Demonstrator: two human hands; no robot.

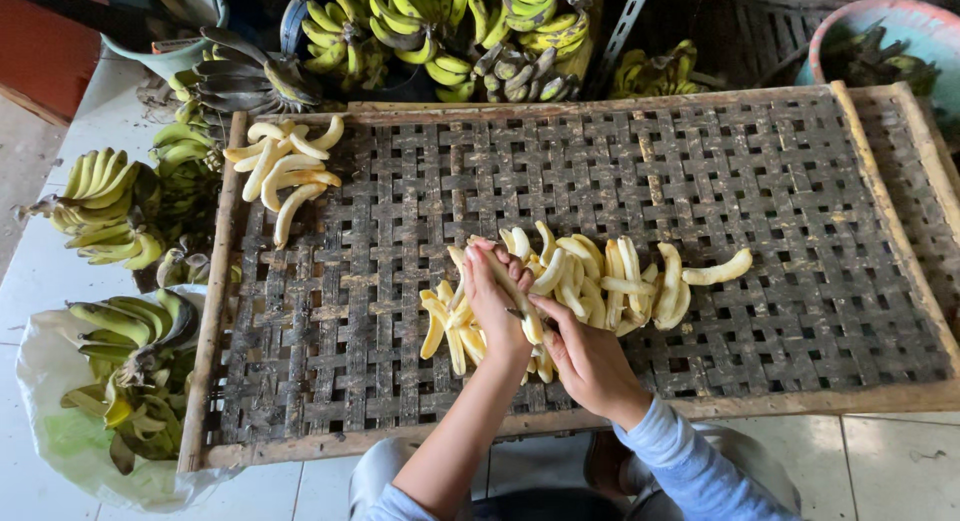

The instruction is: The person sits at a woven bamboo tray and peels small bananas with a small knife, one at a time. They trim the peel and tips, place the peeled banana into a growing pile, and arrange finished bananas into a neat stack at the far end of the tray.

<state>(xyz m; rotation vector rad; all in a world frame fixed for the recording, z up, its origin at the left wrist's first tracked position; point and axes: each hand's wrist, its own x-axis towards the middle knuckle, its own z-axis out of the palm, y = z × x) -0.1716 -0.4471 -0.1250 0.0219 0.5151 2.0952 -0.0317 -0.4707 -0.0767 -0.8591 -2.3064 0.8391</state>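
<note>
Slicing the peeled banana

Our left hand (492,301) closes around a peeled banana (520,306) at the woven tray's (800,181) six o'clock; our right hand (585,356) grips a small blade (519,315). We should cut slowly, away from fingers

A pale tiled floor (35,281) shows to the left of the fingers (492,266) and again below them, its grout lines plain. Under the fingers lies a wide woven bamboo rack (215,311) in a worn wooden frame. Left of the fingers, bunches of green bananas (100,196) rest on the tiles, with more on a white plastic sack (45,381). Well beyond the fingers, yellow-green bunches (430,21) crowd the far edge. A round basin (830,26) sits far up to their right, and a pale tub (195,6) far up to their left. The light is soft, even daylight.
</note>
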